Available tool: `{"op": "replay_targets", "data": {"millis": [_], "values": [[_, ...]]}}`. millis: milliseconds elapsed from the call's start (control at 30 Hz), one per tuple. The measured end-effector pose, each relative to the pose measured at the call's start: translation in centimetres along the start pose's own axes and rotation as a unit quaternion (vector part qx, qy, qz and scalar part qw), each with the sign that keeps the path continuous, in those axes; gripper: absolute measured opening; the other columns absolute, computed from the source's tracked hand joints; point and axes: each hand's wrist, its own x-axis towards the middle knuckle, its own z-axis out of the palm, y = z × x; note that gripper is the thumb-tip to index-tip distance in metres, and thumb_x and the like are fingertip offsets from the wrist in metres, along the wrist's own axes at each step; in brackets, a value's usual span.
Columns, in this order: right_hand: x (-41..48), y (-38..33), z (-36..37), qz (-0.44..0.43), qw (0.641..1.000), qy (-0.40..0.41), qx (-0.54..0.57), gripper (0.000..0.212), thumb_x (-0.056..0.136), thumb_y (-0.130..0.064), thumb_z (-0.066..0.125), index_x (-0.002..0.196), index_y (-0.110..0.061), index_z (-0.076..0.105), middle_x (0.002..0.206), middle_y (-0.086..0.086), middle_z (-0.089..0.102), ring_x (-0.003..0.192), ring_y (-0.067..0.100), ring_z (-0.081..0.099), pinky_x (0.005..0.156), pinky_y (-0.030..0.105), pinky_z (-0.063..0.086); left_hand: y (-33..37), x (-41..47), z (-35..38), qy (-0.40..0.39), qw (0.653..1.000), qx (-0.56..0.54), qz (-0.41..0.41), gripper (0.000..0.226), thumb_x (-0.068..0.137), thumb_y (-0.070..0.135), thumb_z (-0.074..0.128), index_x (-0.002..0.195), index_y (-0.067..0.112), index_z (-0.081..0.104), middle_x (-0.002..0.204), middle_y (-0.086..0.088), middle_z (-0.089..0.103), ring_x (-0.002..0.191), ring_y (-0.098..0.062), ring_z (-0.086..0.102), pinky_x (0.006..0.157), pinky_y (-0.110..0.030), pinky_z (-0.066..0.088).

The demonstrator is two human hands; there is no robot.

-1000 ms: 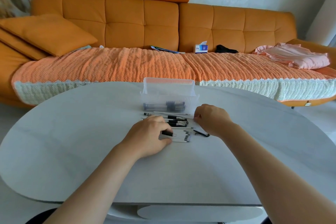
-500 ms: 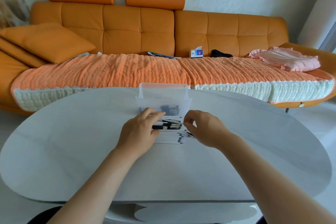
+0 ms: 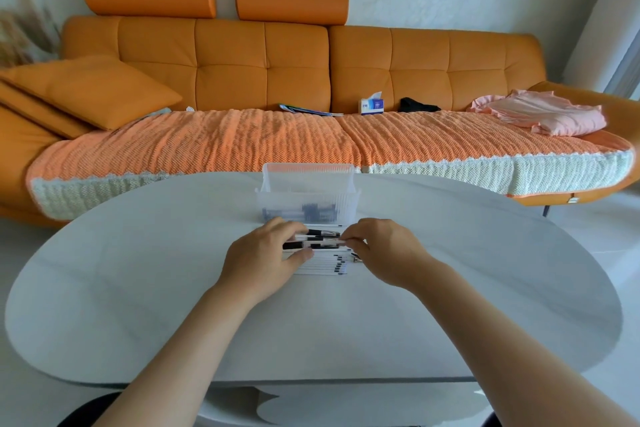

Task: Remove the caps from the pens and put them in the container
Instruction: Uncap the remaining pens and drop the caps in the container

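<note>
While the left hand (image 3: 266, 258) grips a pen (image 3: 322, 246) just in front of the container (image 3: 277, 198), the right hand (image 3: 381, 250) pinches its end, likely the cap. Best pull straight along the barrel, clear of the other pens (image 3: 322, 268).

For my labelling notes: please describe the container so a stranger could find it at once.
Find the white oval table before the orange sofa. Near its far edge, behind the loose pens, stands the container: the only see-through ribbed box there.
</note>
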Motion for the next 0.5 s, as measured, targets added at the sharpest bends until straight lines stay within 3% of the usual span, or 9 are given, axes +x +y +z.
{"op": "replay_targets", "data": {"millis": [67, 267, 500], "values": [[0.08, 0.45, -0.2, 0.025, 1.0, 0.009, -0.007, 0.028, 0.102, -0.028, 0.044, 0.107, -0.03, 0.071, 0.108, -0.012, 0.067, 0.097, 0.015, 0.06, 0.075, 0.031, 0.049, -0.38, 0.11, -0.46, -0.012, 0.999, -0.008, -0.029, 0.032, 0.087, 0.064, 0.052, 0.112, 0.044, 0.057, 0.103, 0.021, 0.054, 0.088, -0.002, 0.054, 0.069, -0.026, 0.045], [0.36, 1.08, -0.07, 0.06, 0.998, 0.016, -0.001, 0.03, 0.102, -0.026, 0.041, 0.105, -0.034, 0.069, 0.111, -0.015, 0.066, 0.098, 0.012, 0.058, 0.07, 0.027, 0.041, -1.12, 0.29, -0.77, 0.02, 0.999, 0.001, -0.043, 0.017, 0.096, 0.044, 0.049, 0.1, 0.036, 0.064, 0.094, 0.019, 0.062, 0.082, -0.007, 0.056, 0.061, -0.022, 0.04], [0.46, 0.86, 0.27, 0.067, 0.997, 0.023, 0.007, 0.029, 0.102, -0.026, 0.04, 0.105, -0.033, 0.068, 0.108, -0.013, 0.066, 0.087, 0.01, 0.051, 0.065, 0.027, 0.038, -0.81, 0.25, -0.99, 0.034, 0.997, -0.002, -0.066, 0.021, 0.096, 0.04, 0.053, 0.115, 0.04, 0.063, 0.108, 0.019, 0.067, 0.093, -0.009, 0.062, 0.066, -0.023, 0.039]]}}
